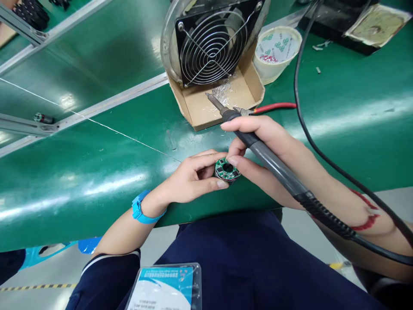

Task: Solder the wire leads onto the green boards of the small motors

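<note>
My left hand [198, 176] grips a small round part with a green circuit board [227, 169] on top, thumb on the near side and fingers on the far side. A soldering iron [277, 165] lies across my right hand [274, 150], its bare tip pointing up and left, away from the board. The thumb and a curled finger of my right hand meet at the board's right upper edge; whether they pinch anything there is too small to tell. A thin white wire [119, 131] runs from the upper left to behind my left hand.
A fan with a wire guard [212, 54] stands behind a cardboard tray [196, 118] holding wire clippings. Red-handled cutters [274, 106] lie at its right, near a tape roll [277, 47]. A black cable [301, 107] loops down the right side. Metal rail [129, 97] at left.
</note>
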A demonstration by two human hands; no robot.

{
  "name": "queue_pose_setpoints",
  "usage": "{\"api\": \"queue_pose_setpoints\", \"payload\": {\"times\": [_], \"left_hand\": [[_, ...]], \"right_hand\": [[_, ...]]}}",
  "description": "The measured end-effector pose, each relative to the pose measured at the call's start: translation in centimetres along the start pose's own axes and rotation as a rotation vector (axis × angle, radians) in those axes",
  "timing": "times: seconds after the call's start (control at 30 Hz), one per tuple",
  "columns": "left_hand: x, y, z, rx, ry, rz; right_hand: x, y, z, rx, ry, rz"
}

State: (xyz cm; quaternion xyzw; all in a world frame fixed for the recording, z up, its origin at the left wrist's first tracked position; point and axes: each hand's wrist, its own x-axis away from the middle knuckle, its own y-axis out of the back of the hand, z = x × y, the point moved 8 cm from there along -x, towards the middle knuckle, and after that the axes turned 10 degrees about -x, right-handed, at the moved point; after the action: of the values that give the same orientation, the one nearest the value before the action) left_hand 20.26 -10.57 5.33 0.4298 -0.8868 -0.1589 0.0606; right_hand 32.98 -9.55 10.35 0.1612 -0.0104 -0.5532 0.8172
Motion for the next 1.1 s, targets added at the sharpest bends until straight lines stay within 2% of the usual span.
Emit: {"api": "queue_pose_setpoints", "payload": {"times": [0.33, 0.5, 0.63, 0.7, 0.8, 0.9, 1.1], "left_hand": [[0.0, -0.2, 0.2, 0.020, 0.013, -0.002], [0.2, 0.2, 0.7, -0.016, -0.018, -0.118], [0.5, 0.3, 1.7, -0.070, 0.057, -0.200], [0.7, 0.9, 1.5, -0.179, 0.052, -0.292], [0.9, 1.8, -0.2, -0.465, -0.082, -0.437], [1.0, 1.9, -1.5, -0.748, -0.155, -0.496], [1.1, 1.8, -2.0, -1.116, -0.192, -0.610]], "right_hand": [[-0.2, -0.1, -0.1, -0.018, 0.069, -0.003], [0.0, 0.8, 0.1, 0.003, 0.073, -0.119], [0.4, 0.9, 0.0, 0.008, 0.099, -0.206], [0.6, 0.2, -0.4, 0.001, 0.099, -0.196], [0.8, -0.8, -1.2, -0.031, 0.080, -0.179], [0.9, -1.6, -1.8, -0.056, 0.039, -0.195], [1.1, -2.3, -1.9, -0.067, -0.018, -0.265]]}}
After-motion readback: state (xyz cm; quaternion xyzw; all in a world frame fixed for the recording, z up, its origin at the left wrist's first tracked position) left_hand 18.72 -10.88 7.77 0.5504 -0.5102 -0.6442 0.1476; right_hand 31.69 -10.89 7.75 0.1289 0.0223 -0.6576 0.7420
